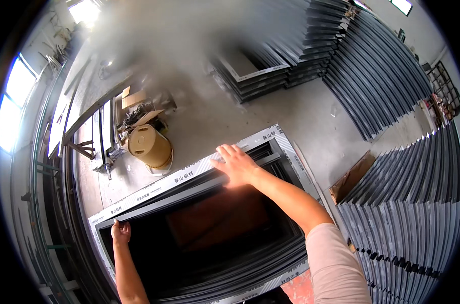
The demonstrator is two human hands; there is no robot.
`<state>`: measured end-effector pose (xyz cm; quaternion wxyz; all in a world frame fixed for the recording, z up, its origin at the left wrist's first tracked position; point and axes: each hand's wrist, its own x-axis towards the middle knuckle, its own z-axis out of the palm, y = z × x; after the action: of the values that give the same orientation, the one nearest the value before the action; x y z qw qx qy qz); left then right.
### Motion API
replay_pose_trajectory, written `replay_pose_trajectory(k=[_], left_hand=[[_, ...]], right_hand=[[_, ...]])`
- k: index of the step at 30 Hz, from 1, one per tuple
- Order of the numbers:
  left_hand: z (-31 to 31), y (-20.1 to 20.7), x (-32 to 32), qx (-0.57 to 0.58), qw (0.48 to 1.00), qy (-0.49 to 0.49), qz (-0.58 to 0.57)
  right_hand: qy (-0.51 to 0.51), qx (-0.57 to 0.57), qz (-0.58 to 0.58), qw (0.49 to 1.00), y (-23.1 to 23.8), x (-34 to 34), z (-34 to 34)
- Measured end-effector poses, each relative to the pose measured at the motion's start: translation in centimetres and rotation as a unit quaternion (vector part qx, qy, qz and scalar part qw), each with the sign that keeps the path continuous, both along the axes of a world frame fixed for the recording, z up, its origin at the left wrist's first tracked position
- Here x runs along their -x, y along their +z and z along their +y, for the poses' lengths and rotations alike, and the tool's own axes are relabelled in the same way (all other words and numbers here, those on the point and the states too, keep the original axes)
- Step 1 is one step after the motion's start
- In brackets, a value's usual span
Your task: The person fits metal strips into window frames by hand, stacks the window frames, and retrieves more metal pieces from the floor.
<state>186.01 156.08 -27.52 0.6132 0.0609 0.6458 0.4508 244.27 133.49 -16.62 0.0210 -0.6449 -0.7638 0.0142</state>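
head-worn fisheye looks steeply down, close over the frame (189, 177).

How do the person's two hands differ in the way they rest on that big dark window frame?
The right hand lies flat, fingers spread, on the far rail of the frame, with the arm stretched well forward. The left hand is curled, fingers hooked over the edge near the frame's left corner, closer to the body. The right hand looks larger in view; the left looks smaller. Both are bare and both touch the same top frame of the stack.
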Motion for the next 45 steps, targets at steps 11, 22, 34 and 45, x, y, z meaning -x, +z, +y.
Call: replay_pose_trajectory(k=[11,22,34,45], left_hand=[[-4.0,2.8,-7.9,0.046,0.974,-0.033,-0.221],[-5.5,4.2,-11.2,0.002,0.968,0.117,-0.224],[-28.3,21.5,-10.3,-0.13,0.947,-0.161,-0.246],[-39.5,30.0,3.3,-0.33,0.913,-0.086,-0.226]], right_hand=[[-0.035,-0.193,0.08,0.977,-4.4,2.4,-2.4],[0.063,0.056,0.128,0.988,1.8,2.1,-1.9],[0.033,0.198,0.295,0.934,10.9,14.4,-12.4],[0.148,0.28,0.299,0.9,21.9,33.5,-15.0]])
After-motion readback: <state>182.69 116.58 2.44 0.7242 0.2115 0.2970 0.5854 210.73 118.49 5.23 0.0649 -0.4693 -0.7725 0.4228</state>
